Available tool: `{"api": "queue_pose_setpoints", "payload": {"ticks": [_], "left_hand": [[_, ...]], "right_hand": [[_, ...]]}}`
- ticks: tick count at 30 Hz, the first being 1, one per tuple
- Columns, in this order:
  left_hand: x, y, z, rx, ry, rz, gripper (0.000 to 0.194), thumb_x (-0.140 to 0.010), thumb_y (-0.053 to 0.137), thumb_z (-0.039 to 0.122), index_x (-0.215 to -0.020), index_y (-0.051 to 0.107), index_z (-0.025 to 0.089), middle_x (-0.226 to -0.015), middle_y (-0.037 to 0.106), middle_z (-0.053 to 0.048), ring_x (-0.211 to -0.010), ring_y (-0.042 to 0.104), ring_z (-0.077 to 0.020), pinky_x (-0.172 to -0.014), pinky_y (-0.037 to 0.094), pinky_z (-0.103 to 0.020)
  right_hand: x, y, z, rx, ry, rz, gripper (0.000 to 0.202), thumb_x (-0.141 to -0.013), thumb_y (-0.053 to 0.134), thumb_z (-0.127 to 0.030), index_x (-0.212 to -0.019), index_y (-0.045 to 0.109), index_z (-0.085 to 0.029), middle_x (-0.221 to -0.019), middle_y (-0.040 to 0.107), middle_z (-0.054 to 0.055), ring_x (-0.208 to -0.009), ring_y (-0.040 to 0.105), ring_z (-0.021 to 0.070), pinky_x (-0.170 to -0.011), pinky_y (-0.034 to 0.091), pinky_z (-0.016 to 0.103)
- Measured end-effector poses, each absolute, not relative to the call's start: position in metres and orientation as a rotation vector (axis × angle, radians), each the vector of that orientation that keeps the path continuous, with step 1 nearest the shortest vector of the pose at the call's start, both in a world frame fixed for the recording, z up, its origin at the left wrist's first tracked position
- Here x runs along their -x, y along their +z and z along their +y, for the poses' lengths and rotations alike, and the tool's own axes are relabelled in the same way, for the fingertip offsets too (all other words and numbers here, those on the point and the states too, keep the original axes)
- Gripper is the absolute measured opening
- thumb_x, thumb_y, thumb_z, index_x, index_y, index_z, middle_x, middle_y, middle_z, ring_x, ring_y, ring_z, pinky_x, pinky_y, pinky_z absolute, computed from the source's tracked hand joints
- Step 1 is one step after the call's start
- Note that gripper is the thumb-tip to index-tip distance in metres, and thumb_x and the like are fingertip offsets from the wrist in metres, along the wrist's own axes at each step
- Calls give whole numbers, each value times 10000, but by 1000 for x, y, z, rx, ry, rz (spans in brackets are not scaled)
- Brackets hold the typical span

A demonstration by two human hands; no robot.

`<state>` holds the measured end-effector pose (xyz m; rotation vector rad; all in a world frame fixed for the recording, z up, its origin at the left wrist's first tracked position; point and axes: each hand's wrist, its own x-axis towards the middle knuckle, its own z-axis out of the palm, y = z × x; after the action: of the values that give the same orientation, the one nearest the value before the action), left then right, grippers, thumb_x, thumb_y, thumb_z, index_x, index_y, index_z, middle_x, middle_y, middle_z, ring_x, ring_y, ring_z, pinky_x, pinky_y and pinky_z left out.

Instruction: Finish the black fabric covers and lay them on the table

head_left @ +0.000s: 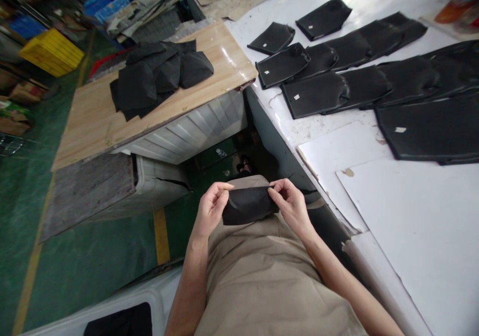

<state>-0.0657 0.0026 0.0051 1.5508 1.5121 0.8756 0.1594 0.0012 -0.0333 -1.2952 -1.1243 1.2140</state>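
Observation:
Between my two hands, just in front of my body, a black fabric piece [250,207] is held by its upper corners. My left hand [213,207] pinches the left corner between thumb and fingers. The right corner is pinched the same way by my right hand [290,204]. A beige flap [249,181] shows behind the piece's top edge; I cannot tell whether it belongs to it. To the left, a loose pile of similar black pieces [136,86] lies on a wooden board [209,42].
Rows of overlapping black pieces [314,95] with small white tags lie on the white table [430,216] at right. White plastic bins [187,126] stand under the board. A yellow crate [51,52] sits on the green floor. At lower left, another white bin [160,296] holds dark fabric.

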Motion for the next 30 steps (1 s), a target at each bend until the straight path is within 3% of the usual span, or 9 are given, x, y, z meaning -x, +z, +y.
{"api": "queue_pose_setpoints", "payload": {"ticks": [4,7,12,16,30], "left_hand": [[62,25,7,-1939,632,1477,183,-960,570,350,-923,675,204,-887,665,-41,-823,586,-188,-769,418,-287],[49,28,10,-2074,527,1420,149,-950,601,344,-962,665,210,-950,667,-47,-861,587,-193,-789,409,-293],[37,14,11,-1851,684,1379,222,-994,518,310,-823,588,189,-805,568,-11,-767,538,-154,-707,399,-258],[38,12,10,-1733,730,1386,250,-992,521,304,-780,566,181,-763,539,3,-748,511,-143,-704,386,-248],[38,10,7,-1583,752,1422,265,-982,529,340,-780,564,172,-728,495,20,-687,458,-123,-637,348,-234]], "right_hand": [[-151,-21,3,1250,1210,-1379,192,-942,587,-316,-787,518,-227,-961,656,45,-861,600,200,-703,435,301],[-143,-12,6,1170,1218,-1510,170,-959,570,-292,-811,513,-231,-952,646,43,-870,606,198,-729,448,308],[-147,-11,10,982,1138,-1580,73,-937,623,-257,-957,555,-237,-1174,609,82,-1149,585,237,-974,469,386],[-158,-23,5,966,1107,-1602,429,-828,771,-241,-1189,541,-267,-1347,529,106,-1336,479,268,-1088,427,436],[-154,-40,-3,1060,784,-1654,219,-902,618,-141,-1078,565,-260,-1270,561,115,-1200,592,261,-976,534,441]]}}
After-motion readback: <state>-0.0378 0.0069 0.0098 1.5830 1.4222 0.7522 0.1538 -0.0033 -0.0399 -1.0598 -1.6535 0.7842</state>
